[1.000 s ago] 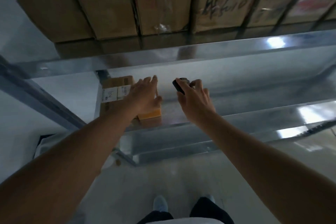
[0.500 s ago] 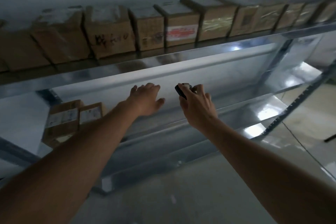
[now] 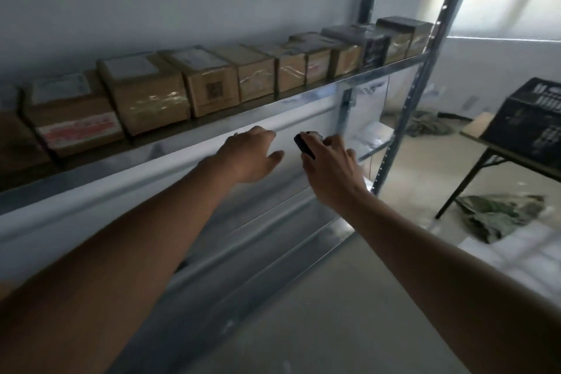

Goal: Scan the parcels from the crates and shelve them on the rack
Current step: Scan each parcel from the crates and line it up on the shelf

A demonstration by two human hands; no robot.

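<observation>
Your two bare arms stretched forward from the lower corners toward the frame centre, your left hand (image 3: 250,158) palm down with fingers relaxed and thumb apart, your right hand (image 3: 331,170) beside it, fingers curled round a small black scanner (image 3: 303,145)

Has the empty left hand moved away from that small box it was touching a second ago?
Yes. The left hand now hangs open further right along the rack, with no box under it.

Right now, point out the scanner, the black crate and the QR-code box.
scanner (image 3: 304,145), head view, its black body above the right hand's fingers.
black crate (image 3: 529,121), head view, slatted side wall.
QR-code box (image 3: 212,91), head view, front face.
</observation>
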